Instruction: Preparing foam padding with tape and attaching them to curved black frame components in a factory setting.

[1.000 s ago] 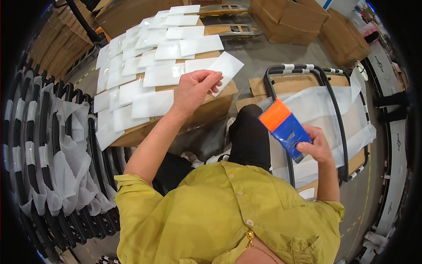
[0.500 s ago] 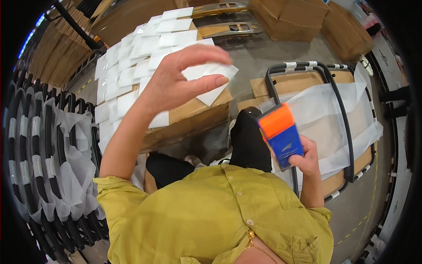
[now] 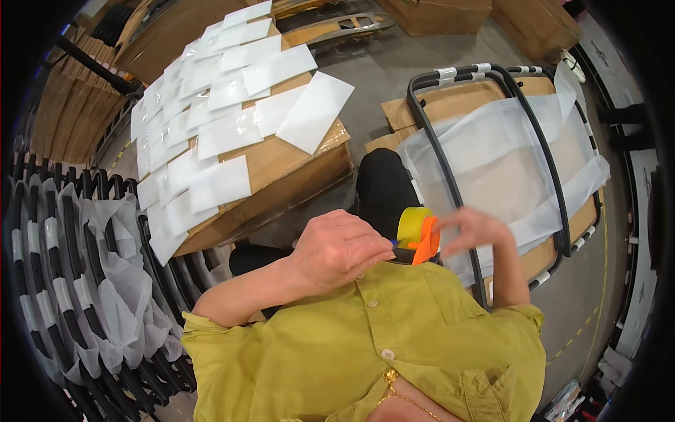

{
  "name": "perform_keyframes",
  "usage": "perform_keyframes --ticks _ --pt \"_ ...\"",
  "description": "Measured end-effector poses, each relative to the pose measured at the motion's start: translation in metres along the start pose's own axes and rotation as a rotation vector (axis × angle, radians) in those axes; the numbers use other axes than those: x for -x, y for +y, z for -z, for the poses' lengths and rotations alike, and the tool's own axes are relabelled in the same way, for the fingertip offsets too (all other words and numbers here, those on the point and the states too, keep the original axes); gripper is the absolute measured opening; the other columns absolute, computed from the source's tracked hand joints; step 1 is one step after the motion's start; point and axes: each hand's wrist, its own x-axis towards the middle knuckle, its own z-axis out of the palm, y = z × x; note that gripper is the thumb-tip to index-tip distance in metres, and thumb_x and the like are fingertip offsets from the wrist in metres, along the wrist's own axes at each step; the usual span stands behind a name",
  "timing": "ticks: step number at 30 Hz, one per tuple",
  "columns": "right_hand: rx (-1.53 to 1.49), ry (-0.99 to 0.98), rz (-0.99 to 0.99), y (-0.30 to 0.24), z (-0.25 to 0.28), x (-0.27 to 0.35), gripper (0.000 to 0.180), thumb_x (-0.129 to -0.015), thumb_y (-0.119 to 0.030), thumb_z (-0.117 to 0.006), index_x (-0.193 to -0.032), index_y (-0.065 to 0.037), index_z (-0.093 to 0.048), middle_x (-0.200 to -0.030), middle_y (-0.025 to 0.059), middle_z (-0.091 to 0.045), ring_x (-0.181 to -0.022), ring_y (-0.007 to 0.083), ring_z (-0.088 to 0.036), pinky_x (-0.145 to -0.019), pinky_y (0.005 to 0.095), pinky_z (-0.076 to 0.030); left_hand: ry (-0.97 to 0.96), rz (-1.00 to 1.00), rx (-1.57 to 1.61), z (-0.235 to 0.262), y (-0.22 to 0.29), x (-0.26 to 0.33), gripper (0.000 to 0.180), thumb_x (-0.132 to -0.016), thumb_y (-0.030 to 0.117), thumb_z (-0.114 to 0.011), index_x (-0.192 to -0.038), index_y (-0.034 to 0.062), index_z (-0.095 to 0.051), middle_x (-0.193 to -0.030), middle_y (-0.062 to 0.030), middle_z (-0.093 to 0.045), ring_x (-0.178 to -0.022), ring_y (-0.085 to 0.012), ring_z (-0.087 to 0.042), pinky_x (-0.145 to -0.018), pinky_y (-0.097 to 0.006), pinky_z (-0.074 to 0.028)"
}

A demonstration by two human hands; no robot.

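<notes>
Both hands have closed in: tape dispenser [image 3: 416, 238] sits between left hand [image 3: 337, 250] and right hand [image 3: 472, 228] fingers.

Large cardboard box [image 3: 281, 165] stands on grey concrete floor [image 3: 380, 77]; white flat packets [image 3: 218, 126] lie in overlapping rows on its top. Cardboard sheet [image 3: 450, 105] on floor beside it carries black metal frame [image 3: 436, 151].

An orange tape dispenser [image 3: 422, 243] carrying a yellowish roll of tape [image 3: 412, 225] stands roughly upright, its blue part low at 9 o'clock, held close before the chest between both hands, partly hidden by them.
</notes>
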Motion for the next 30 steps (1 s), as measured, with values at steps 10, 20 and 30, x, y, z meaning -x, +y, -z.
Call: perform_keyframes --ticks 10,20,30 --pt "-0.603 0.707 -0.103 -0.040 0.080 -0.212 0.027 -0.077 -0.027 -0.064 -0.090 -0.005 -0.058 -0.075 0.0003 -0.056 -0.067 0.0072 -0.050 -0.059 0.0197 -0.040 -0.028 -0.034 -0.078 0.010 0.013 0.005 0.016 -0.063 0.009 -0.070 -0.075 0.0076 -0.061 -0.071 -0.0022 -0.059 -0.065 -0.0177 -0.058 -0.057 -0.028 -0.046" --pt "-0.488 0.498 0.185 -0.069 0.107 -0.242 0.019 -0.078 -0.020 -0.062 -0.091 -0.007 -0.061 -0.073 -0.0047 -0.053 -0.064 0.0038 -0.045 -0.058 0.0184 -0.037 -0.037 -0.045 -0.124 0.014 0.013 0.009 0.014 -0.065 0.011 -0.066 -0.077 0.0078 -0.060 -0.073 -0.0010 -0.058 -0.070 -0.0163 -0.057 -0.063 -0.027 -0.045" --pt "0.435 0.801 0.277 -0.081 0.086 -0.210 0.023 -0.073 -0.020 -0.063 -0.086 -0.002 -0.056 -0.073 0.0090 -0.057 -0.066 0.0206 -0.054 -0.062 0.0296 -0.044 -0.018 0.013 -0.096 0.013 0.009 0.009 0.016 -0.062 0.010 -0.071 -0.075 0.0077 -0.061 -0.070 -0.0017 -0.059 -0.065 -0.0172 -0.058 -0.057 -0.028 -0.046"
